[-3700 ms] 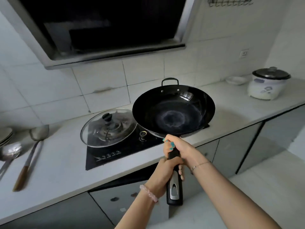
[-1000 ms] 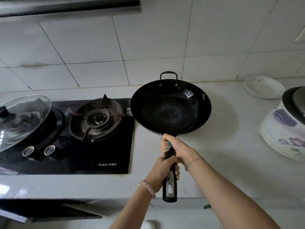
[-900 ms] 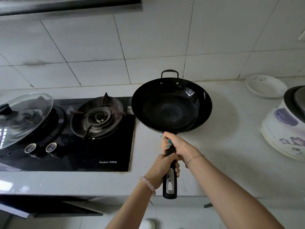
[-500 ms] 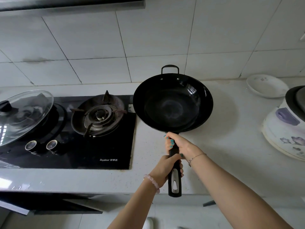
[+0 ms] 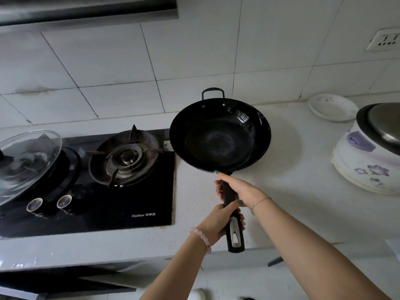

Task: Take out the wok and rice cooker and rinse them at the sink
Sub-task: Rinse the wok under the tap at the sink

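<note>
head view: the bench [image 5: 303, 213] carries a hob [image 5: 86, 204] on the left; just right of it the empty wok [image 5: 218, 139] hangs level above the bench, likely bound for the unseen sink. the rice cooker [image 5: 368, 161] sits lidded at the right edge, untouched. the right hand [image 5: 240, 189] wraps the handle [image 5: 236, 237] near the bowl and the left hand [image 5: 218, 219] grips lower, sharing the weight.
</note>
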`<control>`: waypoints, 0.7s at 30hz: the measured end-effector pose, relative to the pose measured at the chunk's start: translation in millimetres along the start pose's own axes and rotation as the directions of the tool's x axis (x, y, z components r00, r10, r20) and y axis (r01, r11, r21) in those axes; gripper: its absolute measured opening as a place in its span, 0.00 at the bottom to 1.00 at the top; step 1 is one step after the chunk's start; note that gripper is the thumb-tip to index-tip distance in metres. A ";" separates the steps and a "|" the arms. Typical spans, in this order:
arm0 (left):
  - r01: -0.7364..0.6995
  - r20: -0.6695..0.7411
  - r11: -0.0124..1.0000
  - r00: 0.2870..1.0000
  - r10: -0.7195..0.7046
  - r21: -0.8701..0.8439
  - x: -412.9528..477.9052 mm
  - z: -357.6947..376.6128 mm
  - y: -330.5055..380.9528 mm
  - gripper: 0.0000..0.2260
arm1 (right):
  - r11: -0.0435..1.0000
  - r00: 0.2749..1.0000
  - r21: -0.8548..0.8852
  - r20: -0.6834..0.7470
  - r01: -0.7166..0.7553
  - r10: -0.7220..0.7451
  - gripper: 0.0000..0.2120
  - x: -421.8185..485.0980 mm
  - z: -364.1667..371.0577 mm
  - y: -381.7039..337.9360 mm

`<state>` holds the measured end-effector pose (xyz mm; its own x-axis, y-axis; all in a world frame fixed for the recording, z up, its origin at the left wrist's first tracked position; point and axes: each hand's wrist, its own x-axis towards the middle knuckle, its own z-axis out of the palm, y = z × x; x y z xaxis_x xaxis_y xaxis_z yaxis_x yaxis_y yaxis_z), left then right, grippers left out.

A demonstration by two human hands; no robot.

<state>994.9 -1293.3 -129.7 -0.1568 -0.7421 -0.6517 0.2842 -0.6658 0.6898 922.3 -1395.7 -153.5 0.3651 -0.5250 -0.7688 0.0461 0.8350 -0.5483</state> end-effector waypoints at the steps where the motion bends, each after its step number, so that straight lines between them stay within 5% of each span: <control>1: -0.005 0.002 1.000 1.000 0.005 0.015 -0.3 -0.6 -0.2 0.08 | 0.999 1.000 -0.029 -0.021 0.014 -0.014 0.15 0.0 -0.9 0.9; 8: 0.031 0.095 0.952 0.993 -0.063 0.305 -5.3 -14.7 1.0 0.12 | 0.994 0.998 0.090 0.013 0.065 -0.066 0.11 -12.8 -2.3 3.5; 14: -0.012 0.185 0.839 0.977 -0.106 0.544 -12.9 -32.9 19.1 0.14 | 0.970 0.986 -0.174 0.036 0.168 -0.164 0.16 -30.6 -11.1 -0.1; 21: -0.099 0.158 0.854 0.987 0.020 0.511 -12.0 -59.3 41.6 0.13 | 0.923 0.960 -0.305 -0.078 0.233 -0.268 0.15 -45.1 -18.4 2.2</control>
<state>1064.6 -1307.5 -111.9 -0.2982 -0.7583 -0.5797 -0.2247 -0.5344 0.8148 888.8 -1373.3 -126.1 0.2658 -0.7406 -0.6171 -0.1564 0.5986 -0.7857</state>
